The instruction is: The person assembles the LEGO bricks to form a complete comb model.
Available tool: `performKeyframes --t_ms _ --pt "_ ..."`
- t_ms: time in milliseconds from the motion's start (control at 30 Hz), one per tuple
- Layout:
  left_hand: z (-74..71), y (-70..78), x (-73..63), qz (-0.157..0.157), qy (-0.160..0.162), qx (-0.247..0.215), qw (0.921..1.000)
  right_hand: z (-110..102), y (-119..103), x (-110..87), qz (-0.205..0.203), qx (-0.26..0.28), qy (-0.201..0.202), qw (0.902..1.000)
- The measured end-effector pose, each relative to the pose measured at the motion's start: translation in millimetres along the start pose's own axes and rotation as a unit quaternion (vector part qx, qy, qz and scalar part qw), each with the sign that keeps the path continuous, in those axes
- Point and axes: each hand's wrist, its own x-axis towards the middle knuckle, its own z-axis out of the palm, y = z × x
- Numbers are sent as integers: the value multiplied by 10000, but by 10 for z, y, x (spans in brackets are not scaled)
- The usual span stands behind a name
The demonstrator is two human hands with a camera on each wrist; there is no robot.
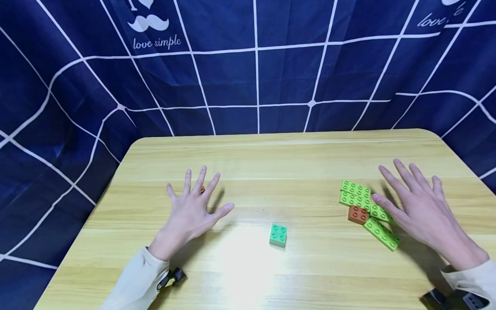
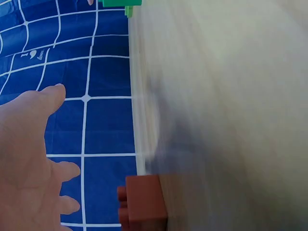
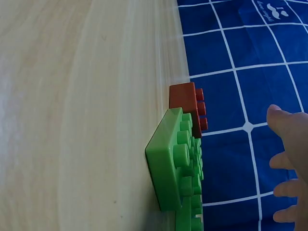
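Note:
My left hand [image 1: 190, 215] hovers over the left part of the table with its fingers spread and nothing in it. Beneath its fingers a brown toy brick [image 2: 146, 202] lies mostly hidden in the head view. On the right, my right hand [image 1: 424, 211] is spread out too, holding nothing. Just left of it lie several light green bricks [image 1: 382, 233], flat and close together, partly covered by the hand. A brown brick [image 1: 358, 214] sits against them. Between the hands, a teal-green brick [image 1: 278, 235] stands alone, studs up.
The pale wooden table [image 1: 263, 168] has rounded far corners. A dark blue curtain [image 1: 228, 86] with white lines hangs behind it and along both sides. Dark wrist devices [image 1: 172, 277] sit at both sleeves. Glare brightens the near middle of the tabletop.

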Motion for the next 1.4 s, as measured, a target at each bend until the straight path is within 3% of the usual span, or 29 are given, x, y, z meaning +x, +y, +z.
performKeyframes --t_ms 500,867,967,1133,1400 --pt "66 111 -9 472 -52 -324 9983 71 -52 -9 -105 313 56 9994" --pt "89 148 -11 699 -384 -516 9955 122 -88 -32 -388 300 1 9988" --pt "80 154 -19 960 -450 -782 9913 146 -101 -32 -488 355 45 9982" --pt "90 182 -24 1674 -397 -1215 9776 186 -131 -43 -620 404 39 9973" --pt "81 335 -28 2596 -333 -1263 9569 240 -151 -47 -935 454 209 9944"
